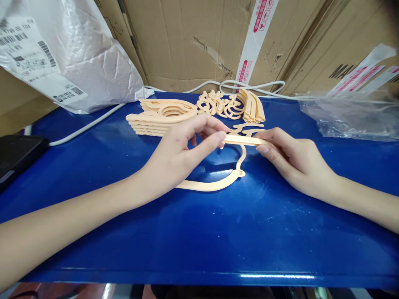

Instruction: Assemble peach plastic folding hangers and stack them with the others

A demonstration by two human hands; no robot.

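A narrow peach plastic hanger arm [243, 140] is held level above the table. My left hand [190, 145] pinches its left end between thumb and fingers, and my right hand [289, 155] pinches its right end. Below lies a curved hanger piece with a hook [215, 185], partly hidden behind my left hand. Just beyond my hands are a few loose short hanger arms [249, 126]. Farther back sit a stack of hanger pieces [165, 118], a pile of small hooks [218, 104] and a bundle of curved arms [252, 106].
The blue table [218, 245] carries a white cable [90, 124] along its left and back. A silvery mailing bag [90, 54] stands back left, a black device [20, 155] at left. Clear plastic wrap [352, 118] lies at right, and cardboard boxes [193, 45] form the back.
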